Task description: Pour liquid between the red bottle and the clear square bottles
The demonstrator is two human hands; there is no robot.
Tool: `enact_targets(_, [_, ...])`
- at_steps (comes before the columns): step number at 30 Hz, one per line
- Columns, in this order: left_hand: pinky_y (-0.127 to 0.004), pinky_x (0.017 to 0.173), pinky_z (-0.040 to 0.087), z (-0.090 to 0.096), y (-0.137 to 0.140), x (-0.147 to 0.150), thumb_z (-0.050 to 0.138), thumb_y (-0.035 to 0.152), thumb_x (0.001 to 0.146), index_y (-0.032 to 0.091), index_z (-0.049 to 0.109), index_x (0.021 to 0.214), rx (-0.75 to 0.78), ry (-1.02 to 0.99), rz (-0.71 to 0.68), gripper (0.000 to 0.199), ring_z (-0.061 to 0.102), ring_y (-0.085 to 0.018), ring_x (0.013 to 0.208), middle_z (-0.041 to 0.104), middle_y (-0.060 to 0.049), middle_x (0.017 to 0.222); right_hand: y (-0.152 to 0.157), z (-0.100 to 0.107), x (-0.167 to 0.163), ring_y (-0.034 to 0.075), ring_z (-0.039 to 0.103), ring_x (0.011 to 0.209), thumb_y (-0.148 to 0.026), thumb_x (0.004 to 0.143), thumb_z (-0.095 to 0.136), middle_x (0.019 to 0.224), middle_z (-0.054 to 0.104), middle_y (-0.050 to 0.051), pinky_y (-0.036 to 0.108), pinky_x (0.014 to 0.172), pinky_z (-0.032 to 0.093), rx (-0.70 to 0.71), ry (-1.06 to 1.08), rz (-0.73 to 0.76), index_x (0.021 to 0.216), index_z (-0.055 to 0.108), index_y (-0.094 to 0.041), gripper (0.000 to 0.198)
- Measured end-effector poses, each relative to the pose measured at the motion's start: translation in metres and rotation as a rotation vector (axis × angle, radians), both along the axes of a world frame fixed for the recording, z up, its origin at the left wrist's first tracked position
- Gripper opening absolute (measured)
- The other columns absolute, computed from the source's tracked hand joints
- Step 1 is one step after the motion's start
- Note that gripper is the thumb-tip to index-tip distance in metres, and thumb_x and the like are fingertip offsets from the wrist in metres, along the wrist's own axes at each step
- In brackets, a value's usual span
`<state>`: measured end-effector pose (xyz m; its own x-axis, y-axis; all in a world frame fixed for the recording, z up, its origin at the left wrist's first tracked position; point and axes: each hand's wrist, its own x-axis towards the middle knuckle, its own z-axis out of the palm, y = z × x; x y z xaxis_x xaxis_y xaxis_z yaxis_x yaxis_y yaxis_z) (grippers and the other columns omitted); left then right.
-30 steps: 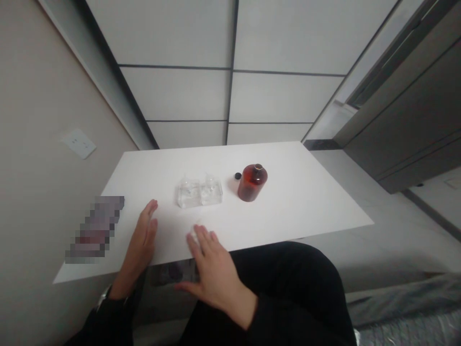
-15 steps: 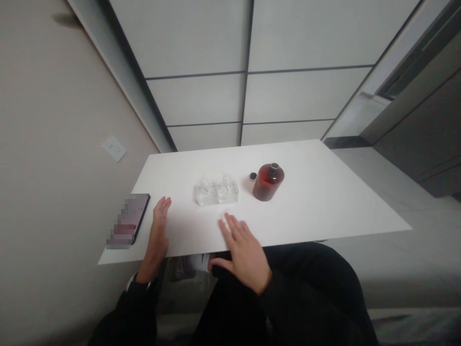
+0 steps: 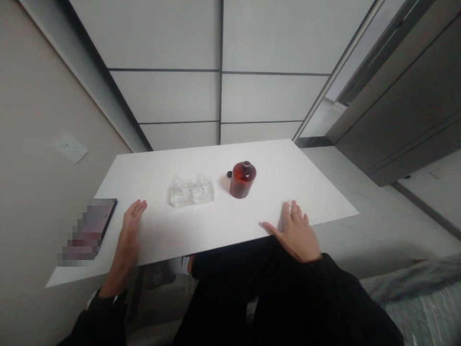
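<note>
My left hand (image 3: 129,233) rests on edge upon the white table (image 3: 173,233), near its left front, fingers stretched and holding nothing. Farther right, my right hand (image 3: 297,233) lies with fingers spread by the front edge. Something small and pale shows faintly at its fingertips; I cannot make out what. Between the hands stand two clear, square-based bottles (image 3: 192,193) side by side, each with a clear upper part. Right of them is an amber bottle (image 3: 242,181) with its mouth uncovered. A small black cap (image 3: 229,174) lies just left of it.
A phone or tablet (image 3: 88,230), its screen pixelated, lies at the table's left edge beside my left hand. A wall with a socket (image 3: 71,148) borders the left side. Panelled white doors (image 3: 173,96) rise behind the table. My legs are under the front edge.
My right hand has moved rightward across the table, from in front of the clear bottles to the right of the amber bottle. The view has turned right; my left hand keeps its place.
</note>
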<state>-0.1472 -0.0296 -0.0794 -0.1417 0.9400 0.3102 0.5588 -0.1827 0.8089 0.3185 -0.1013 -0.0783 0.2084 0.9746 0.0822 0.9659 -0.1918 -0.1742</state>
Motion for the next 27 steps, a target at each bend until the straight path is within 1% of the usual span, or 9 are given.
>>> enact_targets(3, [-0.053, 0.133, 0.028, 0.002, 0.001, 0.001, 0.026, 0.070, 0.104, 0.020, 0.064, 0.135, -0.022, 0.027, -0.012, 0.070, 0.046, -0.032, 0.152, 0.051, -0.014, 0.159, -0.008, -0.001, -0.069, 0.048, 0.026, 0.160, -0.090, 0.087, 0.048, 0.170, 0.023, 0.034, 0.064, 0.127, 0.029, 0.063, 0.093, 0.153, 0.163, 0.032, 0.003, 0.121])
enact_targets(8, [-0.054, 0.134, 0.026, 0.006, 0.002, 0.000, 0.027, 0.069, 0.103, 0.022, 0.066, 0.130, -0.021, 0.070, -0.022, 0.067, 0.046, -0.031, 0.152, 0.051, -0.013, 0.158, -0.027, 0.008, -0.200, 0.045, 0.021, 0.162, -0.087, 0.071, 0.073, 0.174, 0.017, 0.028, 0.059, 0.130, 0.031, 0.078, 0.320, 0.534, 0.166, 0.025, -0.002, 0.137])
enact_targets(10, [-0.054, 0.134, 0.024, 0.008, 0.002, 0.000, 0.027, 0.067, 0.104, 0.021, 0.066, 0.130, -0.015, 0.091, -0.023, 0.066, 0.045, -0.031, 0.152, 0.051, -0.013, 0.157, -0.029, 0.015, -0.232, 0.039, 0.021, 0.163, -0.084, 0.083, 0.065, 0.176, 0.017, 0.023, 0.051, 0.132, 0.028, 0.071, 0.368, 0.725, 0.166, 0.027, -0.004, 0.121])
enact_targets(13, [-0.054, 0.134, 0.025, 0.009, 0.001, 0.001, 0.027, 0.064, 0.105, 0.020, 0.065, 0.132, -0.006, 0.121, -0.012, 0.064, 0.046, -0.031, 0.151, 0.052, -0.014, 0.156, -0.028, 0.021, -0.247, 0.036, 0.026, 0.162, -0.081, 0.090, 0.058, 0.176, 0.022, 0.021, 0.049, 0.133, 0.025, 0.077, 0.386, 0.852, 0.164, 0.032, -0.005, 0.109])
enact_targets(16, [-0.053, 0.132, 0.029, 0.010, 0.000, 0.001, 0.024, 0.061, 0.106, 0.019, 0.064, 0.134, -0.008, 0.139, 0.002, 0.064, 0.049, -0.030, 0.149, 0.053, -0.015, 0.155, -0.022, 0.018, -0.223, 0.037, 0.030, 0.161, -0.084, 0.086, 0.060, 0.175, 0.025, 0.020, 0.052, 0.132, 0.027, 0.094, 0.369, 0.811, 0.165, 0.032, -0.005, 0.115])
enact_targets(20, [-0.056, 0.130, 0.032, 0.009, 0.000, 0.001, 0.023, 0.063, 0.106, 0.015, 0.066, 0.133, -0.013, 0.155, 0.004, 0.070, 0.049, -0.033, 0.148, 0.053, -0.018, 0.154, -0.009, 0.009, -0.129, 0.044, 0.029, 0.160, -0.087, 0.078, 0.066, 0.173, 0.022, 0.026, 0.061, 0.129, 0.030, 0.065, 0.225, 0.555, 0.165, 0.031, -0.003, 0.126])
enact_targets(24, [-0.058, 0.131, 0.031, 0.007, 0.004, -0.003, 0.022, 0.066, 0.104, 0.013, 0.067, 0.131, -0.007, 0.168, -0.007, 0.075, 0.050, -0.035, 0.148, 0.053, -0.020, 0.154, 0.003, 0.009, 0.001, 0.045, 0.028, 0.160, -0.082, 0.092, 0.052, 0.171, 0.026, 0.031, 0.067, 0.127, 0.027, 0.018, 0.113, 0.163, 0.164, 0.034, -0.004, 0.108])
enact_targets(25, [-0.058, 0.131, 0.030, 0.006, 0.004, -0.004, 0.021, 0.066, 0.104, 0.013, 0.068, 0.131, -0.004, 0.170, -0.010, 0.075, 0.049, -0.035, 0.148, 0.053, -0.020, 0.154, 0.006, 0.010, 0.029, 0.049, 0.029, 0.159, -0.078, 0.096, 0.050, 0.170, 0.025, 0.034, 0.073, 0.124, 0.027, 0.016, 0.107, 0.113, 0.162, 0.036, -0.002, 0.102])
enact_targets(27, [-0.058, 0.132, 0.028, 0.005, 0.005, -0.006, 0.022, 0.068, 0.104, 0.014, 0.068, 0.130, -0.002, 0.173, -0.017, 0.076, 0.049, -0.035, 0.148, 0.053, -0.020, 0.154, 0.011, 0.014, 0.073, 0.047, 0.034, 0.157, -0.064, 0.103, 0.047, 0.168, 0.035, 0.029, 0.075, 0.121, 0.031, 0.005, 0.116, 0.090, 0.158, 0.047, -0.010, 0.077])
